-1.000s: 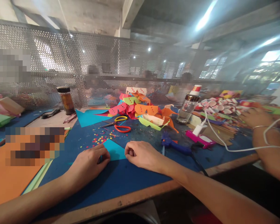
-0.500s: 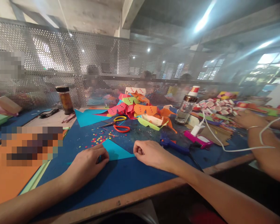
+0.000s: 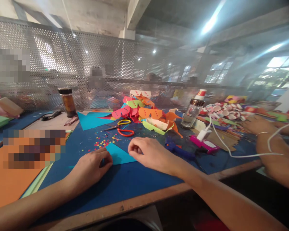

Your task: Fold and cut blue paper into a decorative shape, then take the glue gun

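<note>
Between the half-curled left hand (image 3: pixel 93 165) and the loosely curled right hand (image 3: pixel 151 152), whose grips I cannot tell, the bright-blue angular paper sheet (image 3: pixel 119 155) on the dark-blue tabletop (image 3: pixel 144 179) should handle light and crease easily, best held by its edges.

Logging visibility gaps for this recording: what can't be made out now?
All in head view:
Near blue paper: partly covered by left hand and right hand.
Orange sheet, upper part: masked by pixelation; left side: cut off by the frame.
Paper bits: too small to count.
People beyond: obscured by perforated screen.
</note>
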A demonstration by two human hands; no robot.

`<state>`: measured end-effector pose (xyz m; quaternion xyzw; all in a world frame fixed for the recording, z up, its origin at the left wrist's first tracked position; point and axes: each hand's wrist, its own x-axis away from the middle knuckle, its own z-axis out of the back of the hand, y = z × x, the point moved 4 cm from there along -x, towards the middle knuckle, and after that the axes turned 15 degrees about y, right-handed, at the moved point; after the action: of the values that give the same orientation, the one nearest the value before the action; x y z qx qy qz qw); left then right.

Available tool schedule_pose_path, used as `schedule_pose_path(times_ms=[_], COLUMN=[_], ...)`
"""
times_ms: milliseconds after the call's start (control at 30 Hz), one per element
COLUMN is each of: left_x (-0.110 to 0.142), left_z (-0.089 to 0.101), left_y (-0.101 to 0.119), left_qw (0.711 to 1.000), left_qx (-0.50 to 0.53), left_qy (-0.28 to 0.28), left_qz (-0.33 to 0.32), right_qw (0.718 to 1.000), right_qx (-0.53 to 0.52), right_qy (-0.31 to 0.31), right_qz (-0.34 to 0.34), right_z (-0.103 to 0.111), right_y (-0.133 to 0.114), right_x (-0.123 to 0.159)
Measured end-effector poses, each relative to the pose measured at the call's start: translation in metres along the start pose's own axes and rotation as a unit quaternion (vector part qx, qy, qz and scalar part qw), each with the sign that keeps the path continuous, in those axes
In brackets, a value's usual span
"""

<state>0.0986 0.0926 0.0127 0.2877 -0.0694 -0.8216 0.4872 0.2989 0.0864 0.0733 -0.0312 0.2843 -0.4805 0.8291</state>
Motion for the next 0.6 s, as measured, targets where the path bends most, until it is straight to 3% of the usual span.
schedule_pose_path(times_ms=[133,233,600], left_x=[-0.001,-0.002,-0.007], left_z=[0.0,0.0,0.004], left_y=[-0.001,0.0,0.004], left_qw=[1.0,1.0,0.998], left_qx=[0.002,0.008,-0.005], left_qy=[0.003,0.007,-0.007], left_qz=[0.02,0.025,0.054], right_qw=[0.997,0.996,0.995], right_qx=[-0.033,-0.051,-0.07], right_qy=[-0.04,-0.052,-0.052], right_qz=[0.059,0.058,0.056], right_z=[-0.036,-0.055,-0.056], right_y=[-0.011,-0.004,-0.001], right_x=[-0.01,-0.011,-0.008])
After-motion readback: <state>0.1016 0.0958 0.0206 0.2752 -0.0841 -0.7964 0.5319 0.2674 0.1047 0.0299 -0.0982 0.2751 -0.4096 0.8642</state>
